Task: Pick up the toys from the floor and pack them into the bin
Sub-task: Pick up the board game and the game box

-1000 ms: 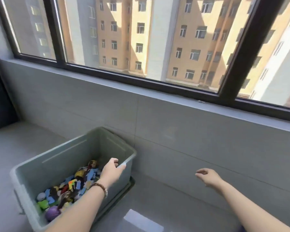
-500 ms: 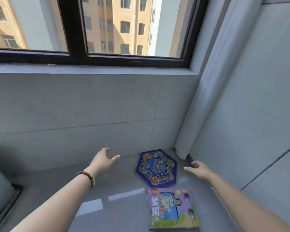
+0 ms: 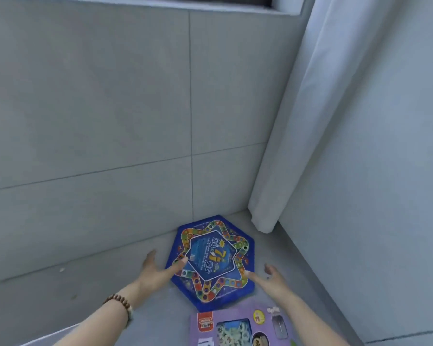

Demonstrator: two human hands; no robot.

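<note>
Grey floor tiles (image 3: 48, 290) meet a tiled wall (image 3: 98, 108) in a corner, and that is where we find both hands spread on either side of a blue hexagonal game board (image 3: 211, 260). Our left hand (image 3: 158, 269) has a released grip, fingers splayed, its index finger lying over the board's left edge. Our right hand (image 3: 270, 279) is likewise released and grasping nothing, its fingertips reaching in at the board's right side. We cannot tell whether either hand presses on the board. It lies flat on the floor, its far point close to the wall. Just near of it lies a purple toy box (image 3: 238, 328), partly cut off by the near edge of view. A beaded bracelet (image 3: 120, 302) circles our left wrist. To the far right, a white curtain (image 3: 293, 121) hangs down into the corner.
</note>
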